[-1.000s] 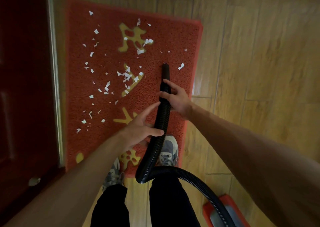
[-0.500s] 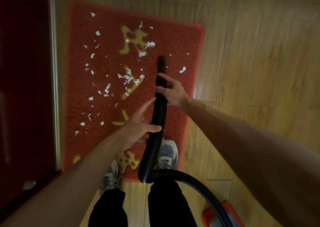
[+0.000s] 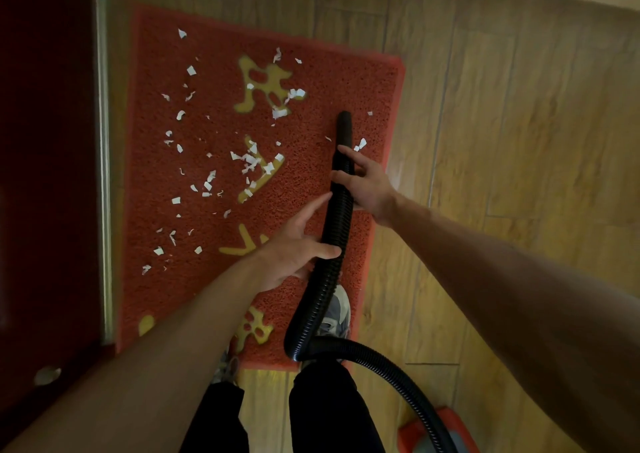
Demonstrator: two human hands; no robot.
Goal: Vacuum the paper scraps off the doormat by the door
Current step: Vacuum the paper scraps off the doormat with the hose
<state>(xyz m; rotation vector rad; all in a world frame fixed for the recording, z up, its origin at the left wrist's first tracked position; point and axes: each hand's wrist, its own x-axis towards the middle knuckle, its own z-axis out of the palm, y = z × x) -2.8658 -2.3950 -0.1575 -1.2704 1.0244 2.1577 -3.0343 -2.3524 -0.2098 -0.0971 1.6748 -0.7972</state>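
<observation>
A red doormat (image 3: 346, 82) with yellow characters lies by the door, strewn with several white paper scraps (image 3: 252, 162), mostly on its left and middle. A black ribbed vacuum hose (image 3: 332, 231) runs up over the mat, and its smooth nozzle tip (image 3: 344, 120) points at the mat's far right part. One scrap (image 3: 360, 144) lies just right of the nozzle. My right hand (image 3: 367, 182) grips the hose near the nozzle. Lower down, my left hand (image 3: 298, 245) holds the hose with the thumb across it and the index finger stretched out.
A dark red door (image 3: 45, 175) and a metal threshold strip (image 3: 102, 141) border the mat's left side. Wooden floor (image 3: 502, 141) lies to the right. My grey shoes (image 3: 337, 314) stand on the mat's near edge. The red vacuum body (image 3: 415, 432) sits at bottom right.
The nozzle has slid farther away over the mat, past the scrap on its right. Both hands moved along with the hose, keeping their hold.
</observation>
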